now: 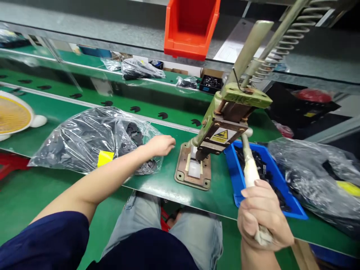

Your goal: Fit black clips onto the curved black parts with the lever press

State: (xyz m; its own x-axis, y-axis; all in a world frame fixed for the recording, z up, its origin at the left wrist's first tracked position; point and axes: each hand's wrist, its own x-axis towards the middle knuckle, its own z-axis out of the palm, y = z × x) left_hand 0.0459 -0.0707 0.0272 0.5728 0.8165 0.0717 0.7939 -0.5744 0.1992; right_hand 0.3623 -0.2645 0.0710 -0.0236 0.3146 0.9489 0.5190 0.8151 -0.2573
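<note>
Green bench (pixel 157 183) across the whole view, a conveyor belt (pixel 84 98) beyond it carrying small black parts. Nearest on the left, a big clear bag of black parts (pixel 84 140), lying open toward the middle. Centre, a manual lever press (pixel 222 131), base plate bolted flat on the bench, a white nest block (pixel 194 168) under the ram, seemingly bare. Just right of the press, a blue tray (pixel 239 180) of black pieces, then a second clear bag (pixel 315 176). Overhead, a red bin (pixel 191 26).

Step in hand, by the look of it: fetching a part for the press. Next move likely calling for a single piece picked out, carried the short way right and seated square in the nest before any pull on the lever.

Left hand (pixel 160 145) stretched forward, palm down, fingers loosely curled at the bag's mouth, nothing visibly held. Right hand (pixel 263 213) drawn close to the body, fisted tight round the wrapped lever handle (pixel 250 170), thumb on top, handle slanting up toward the press head.
</note>
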